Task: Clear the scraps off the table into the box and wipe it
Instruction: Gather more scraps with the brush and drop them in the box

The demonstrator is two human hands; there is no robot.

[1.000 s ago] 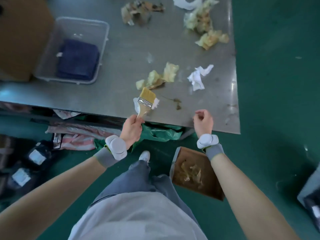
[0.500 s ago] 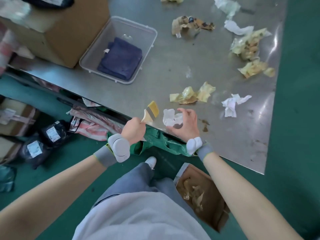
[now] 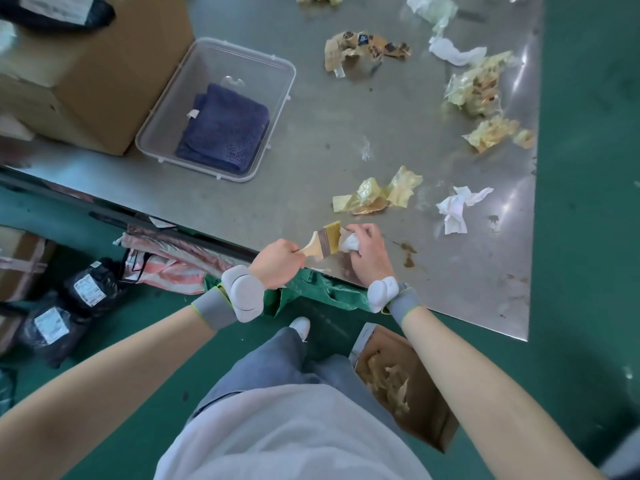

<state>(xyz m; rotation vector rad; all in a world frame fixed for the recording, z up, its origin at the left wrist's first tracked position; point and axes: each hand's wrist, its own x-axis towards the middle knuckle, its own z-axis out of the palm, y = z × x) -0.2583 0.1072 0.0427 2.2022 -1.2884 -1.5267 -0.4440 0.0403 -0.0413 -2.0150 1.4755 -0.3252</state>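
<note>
My left hand (image 3: 277, 263) grips the wooden handle of a paintbrush (image 3: 323, 240) at the near edge of the steel table (image 3: 311, 140). Its yellow bristles touch a crumpled white paper scrap (image 3: 349, 241) that my right hand (image 3: 369, 252) holds on the tabletop. Yellow wrapper scraps (image 3: 377, 192) and a white tissue (image 3: 457, 207) lie just beyond. More scraps (image 3: 478, 88) are spread along the far right. An open cardboard box (image 3: 408, 386) with scraps inside sits on the floor below the table edge, by my right forearm.
A clear plastic tub (image 3: 221, 109) holding a folded blue cloth (image 3: 225, 129) stands at the table's left, beside a large cardboard carton (image 3: 93, 71). Brown stains (image 3: 407, 252) mark the steel near my right hand. Bags and black parcels (image 3: 69, 306) crowd the green floor at left.
My right hand moved from the table edge to the white scrap and closed around it. The brush tilted over until its bristles met the scrap. My view shifted left.
</note>
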